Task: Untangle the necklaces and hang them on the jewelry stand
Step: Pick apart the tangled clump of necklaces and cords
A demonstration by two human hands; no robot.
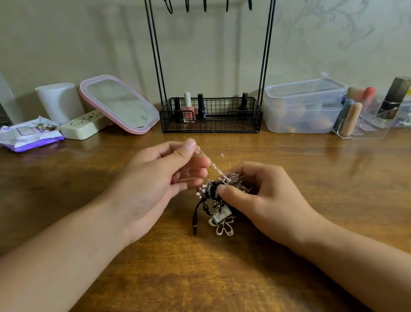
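Observation:
A tangled clump of necklaces (216, 201), with black cord, silver chains, a flower pendant and a square pendant, hangs just above the wooden table (213, 281) between my hands. My right hand (265, 198) pinches the top of the clump. My left hand (163, 177) pinches a thin silver chain (211, 163) that runs taut from its fingertips down to the clump. The black wire jewelry stand (208, 56) stands behind at the wall, and all of its visible hooks are bare.
The stand's base basket (209, 128) holds several nail polish bottles. A pink-rimmed mirror (119, 103), a white tube, a cream case and a wipes packet (29, 135) lie at the back left. Clear plastic boxes (303, 107) and a cosmetics organiser (367, 115) sit at the back right.

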